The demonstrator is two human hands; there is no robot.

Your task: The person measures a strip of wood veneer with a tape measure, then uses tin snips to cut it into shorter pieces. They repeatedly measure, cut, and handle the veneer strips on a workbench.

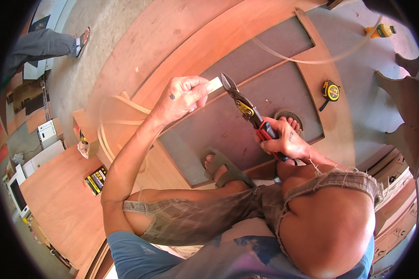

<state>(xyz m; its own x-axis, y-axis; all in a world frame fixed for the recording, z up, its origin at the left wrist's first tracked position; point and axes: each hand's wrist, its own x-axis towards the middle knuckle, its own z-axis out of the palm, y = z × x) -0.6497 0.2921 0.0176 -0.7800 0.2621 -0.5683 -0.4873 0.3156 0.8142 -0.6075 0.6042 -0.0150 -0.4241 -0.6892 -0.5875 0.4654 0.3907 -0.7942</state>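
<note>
My left hand (186, 95) is closed, pinching a small pale strip (214, 84) between thumb and fingers. My right hand (284, 139) grips the handles of metal snips (245, 109), with a yellow joint and red and black grips. The dark jaws point up toward the strip, at or very near its end; whether they touch it I cannot tell. Below both hands lies a large curved wooden frame (305, 65) with grey inner areas, where my sandalled feet rest.
A yellow-black tape measure (330, 91) and a yellow bottle (381, 30) are at right, near cut wooden shapes (400, 107). Thin curved strips (108, 139), a plywood board (56, 200) and a yellow-black box (95, 180) are at left. Another person's leg (56, 44) shows at upper left.
</note>
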